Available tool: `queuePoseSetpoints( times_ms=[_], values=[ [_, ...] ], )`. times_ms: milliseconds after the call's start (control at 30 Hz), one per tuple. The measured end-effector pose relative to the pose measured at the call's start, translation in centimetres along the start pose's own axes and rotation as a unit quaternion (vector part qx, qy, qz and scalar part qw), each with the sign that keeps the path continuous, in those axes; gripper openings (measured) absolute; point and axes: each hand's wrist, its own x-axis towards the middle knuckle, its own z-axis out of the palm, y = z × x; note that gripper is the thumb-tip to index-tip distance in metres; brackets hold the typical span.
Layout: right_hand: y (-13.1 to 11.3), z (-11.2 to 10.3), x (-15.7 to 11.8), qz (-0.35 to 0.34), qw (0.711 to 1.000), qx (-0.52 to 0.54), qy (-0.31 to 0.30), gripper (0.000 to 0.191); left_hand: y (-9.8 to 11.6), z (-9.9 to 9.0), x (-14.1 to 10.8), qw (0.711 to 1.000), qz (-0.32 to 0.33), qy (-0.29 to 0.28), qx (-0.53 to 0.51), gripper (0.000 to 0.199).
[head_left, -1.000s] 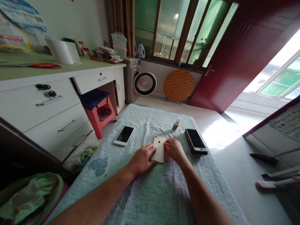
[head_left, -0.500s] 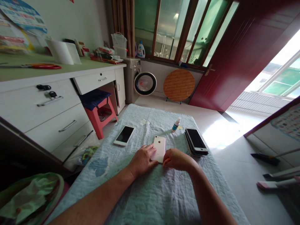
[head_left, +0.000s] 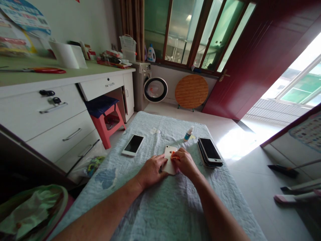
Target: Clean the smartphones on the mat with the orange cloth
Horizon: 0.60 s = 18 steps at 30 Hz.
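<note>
A pale gold smartphone (head_left: 168,164) lies back up on the light blue quilted cloth (head_left: 160,127), its camera end pointing away from me. My left hand (head_left: 152,170) grips the phone's left edge, thumb at the near end and fingers along the side. Pinched in my right hand (head_left: 184,164) is a small orange cloth (head_left: 174,155), pressed on the phone's back beside the logo. Most of the orange cloth is hidden by the fingers. A small spray bottle (head_left: 188,134) stands upright beyond my right hand.
A white phone (head_left: 133,145) lies screen up to the left. Stacked phones (head_left: 210,150) sit near the cloth's right edge. Left stand a white desk (head_left: 62,110), a red stool (head_left: 107,124) and a waste bin (head_left: 66,197). A washing machine (head_left: 141,83) with its door ajar is behind.
My right hand has moved from the phone's lower right edge up onto its back, and the orange cloth now shows. My left hand stays in place on the phone.
</note>
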Motion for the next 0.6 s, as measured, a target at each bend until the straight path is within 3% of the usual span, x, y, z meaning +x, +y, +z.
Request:
queuePoseSetpoints(
  times_ms=[233,300,467,600],
  values=[
    [-1.2,-0.3,-0.4,-0.08,0.985,0.059,-0.138,0.022,0.5,-0.3,0.0,0.998,0.001,0.01,-0.056,0.034],
    [-1.0,-0.1,-0.3,-0.07,0.99,0.048,-0.113,0.021,0.5,-0.3,0.0,0.998,0.001,0.01,-0.057,0.035],
    [0.9,0.9,0.5,-0.019,0.999,-0.022,0.016,0.019,0.2,-0.1,0.1,1.0,-0.013,-0.001,-0.022,0.038],
    [2.2,1.6,1.3,0.007,0.996,-0.061,0.065,0.02,0.0,0.1,0.1,1.0,-0.021,-0.006,0.002,0.041]
  ],
)
